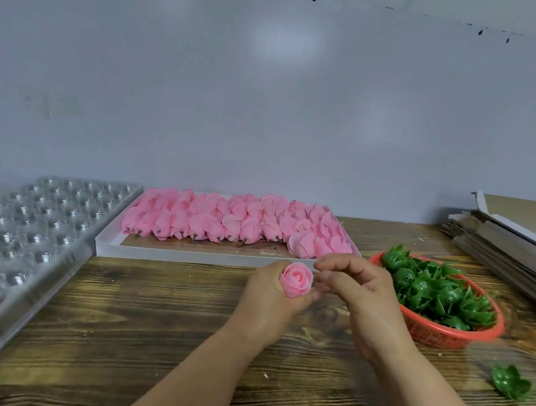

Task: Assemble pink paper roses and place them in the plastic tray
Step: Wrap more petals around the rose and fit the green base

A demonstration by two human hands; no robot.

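Observation:
My left hand (pixel 270 305) is shut on a pink paper rose (pixel 296 279), held upright over the middle of the wooden table. My right hand (pixel 354 279) is right beside it, fingertips curled and touching the rose's right edge. Behind the hands lies a shallow white box (pixel 199 254) with several pink rose heads (pixel 228 217) laid in rows. A clear plastic tray (pixel 25 235) with round cups stands at the left; its cups look unfilled.
A red mesh basket (pixel 452 332) full of green plastic calyxes (pixel 434 288) sits just right of my right hand. One loose green calyx (pixel 510 382) lies at the table's front right. Flat cardboard sheets (pixel 522 242) are stacked at the far right. A grey wall rises behind.

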